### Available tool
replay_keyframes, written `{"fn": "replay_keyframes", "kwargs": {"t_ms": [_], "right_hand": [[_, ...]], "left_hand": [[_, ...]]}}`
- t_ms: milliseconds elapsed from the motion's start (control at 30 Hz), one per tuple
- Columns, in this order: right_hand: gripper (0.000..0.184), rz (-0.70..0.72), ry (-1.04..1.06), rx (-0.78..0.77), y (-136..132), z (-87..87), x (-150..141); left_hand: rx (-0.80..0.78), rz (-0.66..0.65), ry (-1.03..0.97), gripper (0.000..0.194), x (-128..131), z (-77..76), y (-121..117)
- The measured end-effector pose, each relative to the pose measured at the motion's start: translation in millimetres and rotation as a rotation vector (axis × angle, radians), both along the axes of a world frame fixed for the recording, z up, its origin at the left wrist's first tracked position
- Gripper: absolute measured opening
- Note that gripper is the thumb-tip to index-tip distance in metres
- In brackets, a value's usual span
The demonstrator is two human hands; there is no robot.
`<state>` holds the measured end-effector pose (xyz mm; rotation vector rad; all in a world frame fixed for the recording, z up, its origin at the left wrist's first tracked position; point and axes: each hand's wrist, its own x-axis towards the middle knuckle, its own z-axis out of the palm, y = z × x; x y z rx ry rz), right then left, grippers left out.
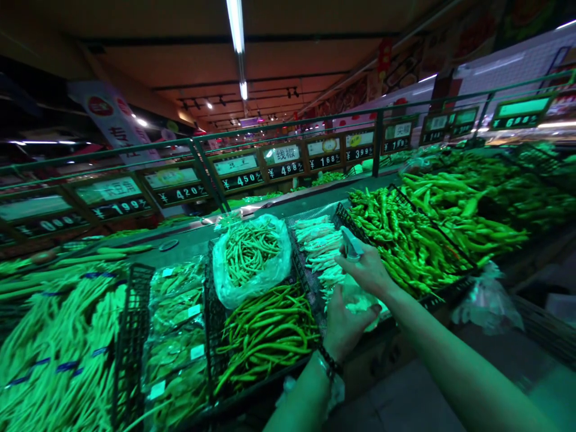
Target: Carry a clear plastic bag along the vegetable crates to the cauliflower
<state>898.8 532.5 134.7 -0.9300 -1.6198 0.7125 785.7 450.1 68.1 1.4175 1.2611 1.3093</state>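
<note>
My right hand (369,268) is closed around the grey head of what looks like a spray bottle (351,242). Below it, my left hand (345,321) curls with thumb and fingers against the clear lower part of the bottle; some of its fingers are hidden. A dark beaded bracelet (330,362) circles my left wrist. Both hands are over a tray of pale, slender vegetables (317,243) laid in rows. Right of them lies a heap of green chili peppers (396,234). On the left are a plastic bag of green beans (251,252) and loose long thin peppers (270,327).
Wrapped leafy greens (177,354) and bundled long beans (63,336) lie farther left, divided by a black crate wall (134,324). Price signs (288,162) hang from a rail behind the produce. A crumpled clear plastic bag (486,303) hangs at the right front edge.
</note>
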Motion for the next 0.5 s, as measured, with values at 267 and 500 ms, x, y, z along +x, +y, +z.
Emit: {"fn": "replay_keyframes", "kwargs": {"t_ms": [267, 500], "right_hand": [[0.029, 0.029, -0.005, 0.03, 0.7, 5.5, 31.3], [0.018, 0.013, -0.029, -0.101, -2.2, -46.9, 72.9]], "left_hand": [[-0.02, -0.038, 0.007, 0.063, 29.2, 0.5, 4.7], [-0.144, -0.061, -0.147, 0.057, 84.7, -59.1, -5.3]]}}
